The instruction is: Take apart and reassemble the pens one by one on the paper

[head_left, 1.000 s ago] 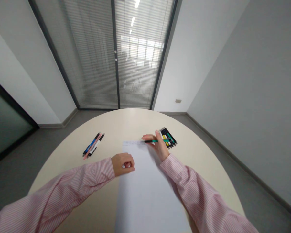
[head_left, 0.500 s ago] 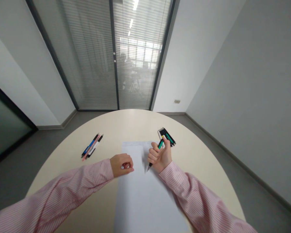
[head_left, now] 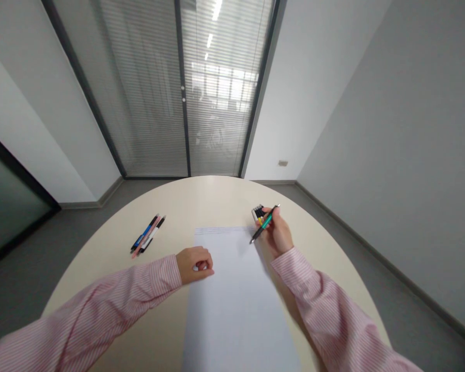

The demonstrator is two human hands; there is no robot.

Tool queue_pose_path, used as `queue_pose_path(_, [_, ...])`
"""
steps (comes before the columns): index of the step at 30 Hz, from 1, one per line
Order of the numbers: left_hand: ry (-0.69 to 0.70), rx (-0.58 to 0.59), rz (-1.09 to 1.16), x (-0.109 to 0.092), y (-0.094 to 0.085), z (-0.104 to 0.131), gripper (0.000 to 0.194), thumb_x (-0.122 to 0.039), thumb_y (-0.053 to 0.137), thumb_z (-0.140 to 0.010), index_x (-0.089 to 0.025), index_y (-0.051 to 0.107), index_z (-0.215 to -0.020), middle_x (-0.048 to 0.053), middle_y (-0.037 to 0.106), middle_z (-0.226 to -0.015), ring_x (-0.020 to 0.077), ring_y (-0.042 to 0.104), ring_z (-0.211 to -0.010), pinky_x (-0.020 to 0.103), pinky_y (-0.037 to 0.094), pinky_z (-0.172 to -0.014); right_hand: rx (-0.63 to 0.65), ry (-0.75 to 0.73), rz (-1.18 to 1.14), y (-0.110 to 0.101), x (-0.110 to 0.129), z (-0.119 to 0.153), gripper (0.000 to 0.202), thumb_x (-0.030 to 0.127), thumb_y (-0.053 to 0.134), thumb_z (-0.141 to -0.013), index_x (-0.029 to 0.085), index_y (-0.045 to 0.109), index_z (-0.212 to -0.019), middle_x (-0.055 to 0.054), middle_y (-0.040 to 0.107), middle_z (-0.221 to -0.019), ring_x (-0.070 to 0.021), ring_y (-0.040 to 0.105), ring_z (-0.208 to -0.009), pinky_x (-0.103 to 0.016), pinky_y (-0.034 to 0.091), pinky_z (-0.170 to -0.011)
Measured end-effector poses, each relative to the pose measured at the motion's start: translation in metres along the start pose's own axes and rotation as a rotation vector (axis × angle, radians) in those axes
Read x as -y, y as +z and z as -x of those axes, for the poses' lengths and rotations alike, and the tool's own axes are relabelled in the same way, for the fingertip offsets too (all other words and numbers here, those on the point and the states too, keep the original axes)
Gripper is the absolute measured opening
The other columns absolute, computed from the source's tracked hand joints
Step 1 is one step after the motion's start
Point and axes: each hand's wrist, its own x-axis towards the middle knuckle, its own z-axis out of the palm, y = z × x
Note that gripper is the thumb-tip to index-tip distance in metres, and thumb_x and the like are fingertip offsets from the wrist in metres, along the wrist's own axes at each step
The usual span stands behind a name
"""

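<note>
Your right hand [head_left: 279, 233] is gripping a green and black pen [head_left: 264, 224] in closed fingers, holding it tilted above the table, with the tip pointing down and left toward the upper right edge of a white sheet of paper [head_left: 232, 299]. Whether the tip is touching the paper cannot be told. Your left hand [head_left: 195, 264] is curled into a loose fist and is resting on the left edge of the same sheet, holding nothing that can be seen. Both your arms are wearing pink striped sleeves [head_left: 101, 315].

Just behind your right hand, a small bunch of pens [head_left: 258, 213] is lying on the table, partly hidden by your fingers and the held pen; only the white, black and yellow ends are showing. Well apart, on the left side of the table, three more pens [head_left: 148, 235] are lying side by side: one blue, one pink, one black and white.

The round cream table [head_left: 201, 199] is carrying all of this. A faint line of print is running along the top edge of the paper, too small to read. Beyond the table, glass doors with closed blinds [head_left: 186, 93] are standing between grey walls.
</note>
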Motion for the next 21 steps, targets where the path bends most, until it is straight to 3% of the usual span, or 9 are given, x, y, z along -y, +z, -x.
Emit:
queue_pose_path(3, [-0.002,-0.008,0.001,0.0,0.0,0.0,0.017,-0.028,0.057,-0.08,-0.016,0.058,-0.069,-0.003,0.049,-0.055,0.0098,0.045,-0.057,0.02,0.037,-0.059,-0.183,-0.305,0.247,-0.046,0.018,-0.028,0.035,0.048,0.067,-0.069,0.016,0.065,-0.081,0.002,0.058,-0.064,-0.0096,0.056,-0.059,-0.026,0.05,-0.064])
queue_pose_path(5, [-0.002,-0.007,0.001,0.0,0.001,0.0,0.016,-0.028,0.057,-0.08,-0.016,0.059,-0.069,-0.003,0.049,-0.055,0.0098,0.045,-0.057,0.02,0.037,-0.058,-0.352,-0.434,0.571,-0.077,0.024,-0.041,0.034,0.045,0.065,-0.068,0.014,0.065,-0.081,-0.002,0.063,-0.069,-0.0141,0.061,-0.064,-0.03,0.051,-0.066])
queue_pose_path(6, [-0.002,-0.007,0.001,0.001,0.001,0.0,0.016,-0.028,0.057,-0.08,-0.016,0.059,-0.069,-0.003,0.049,-0.055,0.0097,0.045,-0.056,0.02,0.037,-0.058,-0.392,-0.464,0.779,-0.089,0.024,-0.045,0.033,0.044,0.063,-0.069,0.014,0.065,-0.081,-0.004,0.065,-0.071,-0.0158,0.062,-0.066,-0.031,0.051,-0.066])
queue_pose_path(8, [-0.001,-0.009,-0.001,0.001,0.001,0.001,0.016,-0.028,0.057,-0.08,-0.016,0.059,-0.068,-0.003,0.049,-0.055,0.0096,0.045,-0.056,0.02,0.037,-0.058,-0.433,-0.467,0.936,-0.108,0.021,-0.048,0.028,0.039,0.065,-0.064,0.014,0.066,-0.076,-0.006,0.067,-0.069,-0.019,0.062,-0.067,-0.033,0.049,-0.067])
queue_pose_path(14, [0.006,-0.01,-0.007,0.001,0.001,0.0,0.016,-0.027,0.057,-0.08,-0.016,0.059,-0.069,-0.003,0.049,-0.056,0.0098,0.045,-0.057,0.02,0.037,-0.059,-0.332,-0.413,1.213,-0.117,0.005,-0.053,0.018,0.034,0.065,-0.061,0.017,0.067,-0.063,-0.004,0.066,-0.061,-0.0196,0.06,-0.061,-0.032,0.044,-0.065])
queue_pose_path(21, [0.007,-0.009,-0.007,0.001,0.001,0.0,0.017,-0.029,0.057,-0.08,-0.016,0.059,-0.069,-0.003,0.049,-0.055,0.0099,0.045,-0.056,0.02,0.037,-0.058,-0.17,-0.404,1.388,-0.117,0.0,-0.058,0.023,0.039,0.058,-0.069,0.019,0.07,-0.07,-0.004,0.07,-0.069,-0.0192,0.063,-0.065,-0.029,0.044,-0.066])
